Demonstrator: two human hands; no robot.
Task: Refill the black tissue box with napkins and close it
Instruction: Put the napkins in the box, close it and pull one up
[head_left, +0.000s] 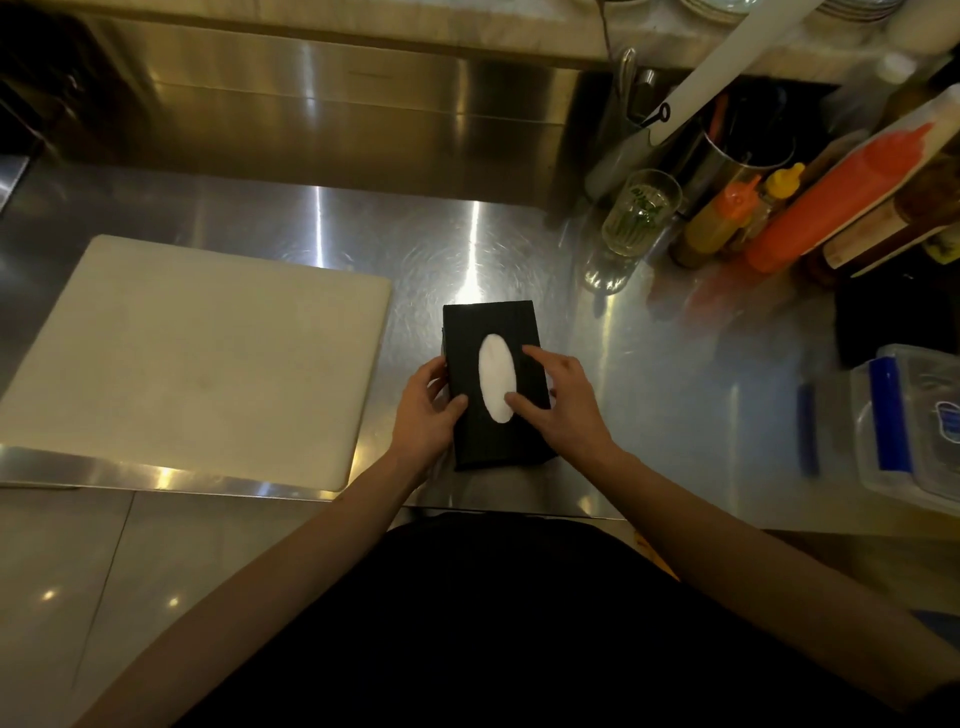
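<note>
**Both hands on the closed black box**

While the left hand (423, 410) clasps the left long side of the black tissue box (493, 384), its thumb lies over the top edge and its fingers wrap down the side wall, so this grip is closed on the box. The right hand (563, 402) rests from the other side: its fingers are spread on the lid, with the thumb tip touching the near end of the oval slot and the forefinger laid on the lid just right of that slot. That grip is loose and flat, pressing on the box without clenching round it.

Between the two hands the box stands on the steel tabletop (675, 374), lid on, its long axis running away from the person and tilted slightly leftward. White napkins (496, 376) fill the oval opening in the lid, flush with it.

Left of the box, close but apart, a pale cutting board (192, 358) lies flat on the tabletop. Farther back on the right stands a clear glass (641, 213), and beside it a cluster of squeeze bottles, the largest of them an orange bottle (831, 202). At the right edge sits a clear plastic container (914, 426) with a blue clip.
</note>
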